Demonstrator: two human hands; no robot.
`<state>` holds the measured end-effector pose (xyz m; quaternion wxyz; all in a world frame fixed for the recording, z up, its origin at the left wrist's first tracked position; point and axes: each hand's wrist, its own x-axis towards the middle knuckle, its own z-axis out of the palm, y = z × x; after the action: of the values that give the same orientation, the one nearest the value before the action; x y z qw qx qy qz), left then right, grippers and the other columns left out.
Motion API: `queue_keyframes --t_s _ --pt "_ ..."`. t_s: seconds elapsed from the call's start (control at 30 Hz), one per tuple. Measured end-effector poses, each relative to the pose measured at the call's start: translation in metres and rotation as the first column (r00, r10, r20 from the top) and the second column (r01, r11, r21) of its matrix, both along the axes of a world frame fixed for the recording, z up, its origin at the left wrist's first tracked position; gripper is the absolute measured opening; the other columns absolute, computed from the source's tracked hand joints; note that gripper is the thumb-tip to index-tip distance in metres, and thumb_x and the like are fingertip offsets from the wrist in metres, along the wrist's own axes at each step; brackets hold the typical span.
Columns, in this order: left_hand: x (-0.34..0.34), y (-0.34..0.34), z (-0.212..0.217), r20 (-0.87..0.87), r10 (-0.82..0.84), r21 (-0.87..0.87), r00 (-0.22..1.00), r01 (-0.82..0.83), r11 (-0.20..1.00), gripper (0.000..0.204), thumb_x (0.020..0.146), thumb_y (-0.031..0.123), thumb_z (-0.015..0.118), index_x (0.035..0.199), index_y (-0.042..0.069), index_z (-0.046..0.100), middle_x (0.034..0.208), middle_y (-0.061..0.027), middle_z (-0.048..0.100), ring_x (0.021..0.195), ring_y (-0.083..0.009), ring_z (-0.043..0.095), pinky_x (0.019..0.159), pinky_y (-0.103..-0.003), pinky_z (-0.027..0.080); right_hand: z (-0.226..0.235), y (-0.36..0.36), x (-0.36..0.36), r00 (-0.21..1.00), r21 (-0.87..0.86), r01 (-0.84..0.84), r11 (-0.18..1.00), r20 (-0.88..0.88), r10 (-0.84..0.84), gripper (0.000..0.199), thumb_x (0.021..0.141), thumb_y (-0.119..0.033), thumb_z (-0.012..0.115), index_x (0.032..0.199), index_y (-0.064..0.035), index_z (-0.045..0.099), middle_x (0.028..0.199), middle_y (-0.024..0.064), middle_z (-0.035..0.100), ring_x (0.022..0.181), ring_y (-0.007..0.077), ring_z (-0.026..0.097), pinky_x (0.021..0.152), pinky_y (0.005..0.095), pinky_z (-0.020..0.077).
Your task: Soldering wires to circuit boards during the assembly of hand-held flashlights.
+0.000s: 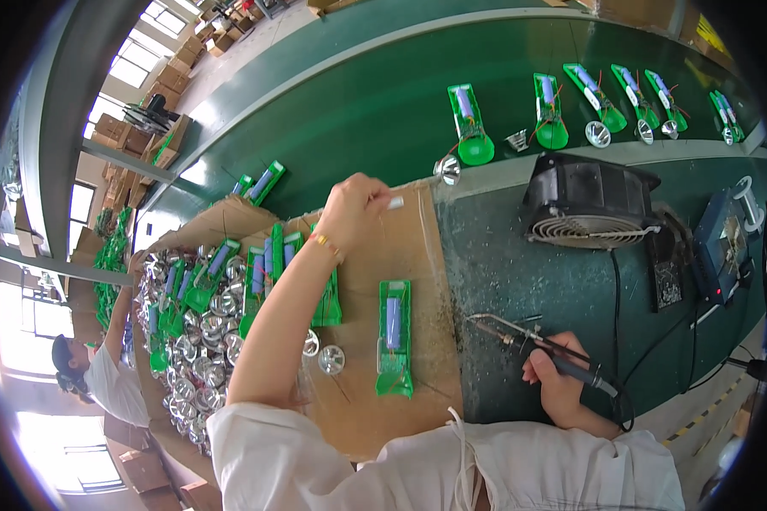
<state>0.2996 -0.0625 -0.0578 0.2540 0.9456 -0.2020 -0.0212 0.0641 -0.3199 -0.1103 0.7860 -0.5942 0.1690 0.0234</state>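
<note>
My left hand is raised over the far part of the brown cardboard sheet, its fingers pinching a small white piece whose kind I cannot make out. Below it, a green plastic housing with a blue cylindrical battery lies on the cardboard. My right hand is closed round the handle of a soldering iron, with the tip pointing left toward the cardboard's edge. Left of that housing, a shiny reflector cup rests near my left arm.
A black fan stands at the right, beside a blue soldering station. Along the green conveyor lie several green housings with reflectors. At left are heaped reflectors and more housings; another person is beyond them.
</note>
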Motion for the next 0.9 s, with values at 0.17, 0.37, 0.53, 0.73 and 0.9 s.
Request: queue_keyframes --t_s 0.17,0.37,0.53,0.73,0.9 --pt "-0.076 0.011 0.019 -0.238 -0.027 -0.046 0.971 0.017 0.999 0.011 0.075 -0.001 0.059 0.085 0.001 0.063 0.072 -0.0055 0.058 0.063 -0.0107 0.055 0.058 -0.023 0.045 0.001 0.004 0.001 0.999 -0.039 0.01 0.999 0.032 -0.009 0.013 0.081 -0.009 0.056 0.086 -0.0012 0.047 0.063 0.0087 0.056 0.048 0.0106 0.051 0.043 0.0206 0.0398" --pt "-0.094 0.011 -0.012 -0.204 0.102 -0.178 0.974 -0.14 0.974 0.013 0.069 0.0 0.063 0.082 0.001 0.062 0.077 -0.0081 0.06 0.067 -0.0174 0.06 0.064 -0.026 0.048 -0.004 0.005 -0.001 0.997 -0.032 0.004 0.999 0.079 -0.001 0.014 0.081 -0.011 0.057 0.086 -0.0015 0.048 0.062 0.0082 0.055 0.048 0.0105 0.051 0.042 0.0204 0.0389" --pt "-0.097 0.002 -0.017 -0.122 0.081 -0.165 0.989 -0.1 0.981 0.014 0.068 0.001 0.066 0.081 0.003 0.062 0.077 -0.0077 0.058 0.067 -0.0173 0.058 0.063 -0.028 0.047 -0.003 0.005 -0.001 0.995 -0.047 -0.008 0.999 0.098 0.012 0.015 0.081 -0.012 0.057 0.087 -0.0012 0.048 0.062 0.0081 0.055 0.048 0.0105 0.051 0.042 0.0201 0.0389" --pt "-0.08 0.011 -0.033 -0.191 0.098 -0.155 0.977 -0.129 0.98 0.024 0.065 0.02 0.075 0.075 0.003 0.063 0.068 -0.007 0.058 0.061 -0.0169 0.055 0.059 -0.028 0.045 -0.002 0.006 -0.003 0.994 -0.06 -0.002 0.998 0.111 0.008 0.014 0.081 -0.012 0.057 0.087 -0.0016 0.049 0.062 0.0076 0.055 0.048 0.0098 0.051 0.042 0.0198 0.0388" --pt "-0.078 0.003 -0.022 -0.481 0.088 -0.071 0.872 -0.139 0.988 0.03 0.065 0.028 0.076 0.063 0.002 0.062 0.058 -0.0072 0.058 0.053 -0.0156 0.052 0.053 -0.028 0.043 -0.003 0.004 -0.002 0.987 -0.053 0.057 0.997 0.152 -0.049 0.014 0.081 -0.014 0.058 0.085 -0.0027 0.049 0.062 0.0071 0.055 0.047 0.0097 0.05 0.042 0.0194 0.038"
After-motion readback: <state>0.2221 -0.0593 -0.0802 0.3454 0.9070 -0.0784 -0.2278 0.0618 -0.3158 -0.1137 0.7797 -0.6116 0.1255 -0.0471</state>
